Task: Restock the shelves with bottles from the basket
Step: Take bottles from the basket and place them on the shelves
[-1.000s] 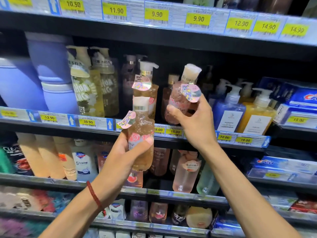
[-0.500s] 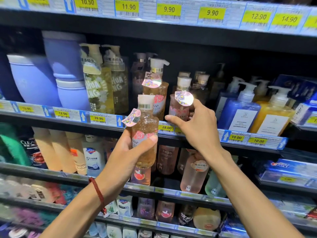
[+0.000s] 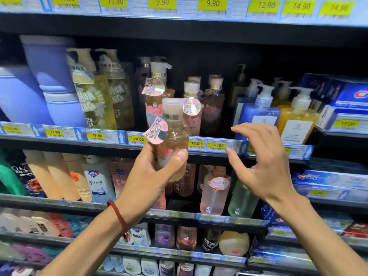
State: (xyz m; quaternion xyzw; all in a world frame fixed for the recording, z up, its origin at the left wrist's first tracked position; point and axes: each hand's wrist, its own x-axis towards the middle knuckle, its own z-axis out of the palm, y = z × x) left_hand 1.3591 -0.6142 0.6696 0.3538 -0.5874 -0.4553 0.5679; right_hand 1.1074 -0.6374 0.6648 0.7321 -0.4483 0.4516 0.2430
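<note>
Head view: left hand grips bottle before shelf edge.

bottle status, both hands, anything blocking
Left hand grip on amber bottle, in front of shelf. Right hand open, empty. Pink bottles crowd the slot.

A shop: stocked shelves with price tags (28.00, 18.00).

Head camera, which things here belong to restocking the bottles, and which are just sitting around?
Job in hand:
- amber bottle, gripped by the left hand
- right hand, holding nothing
- pink bottles standing on the shelf

Just there:
- purple tubs
- blue pump bottle
- yellow pump bottle
- toothpaste boxes
</note>
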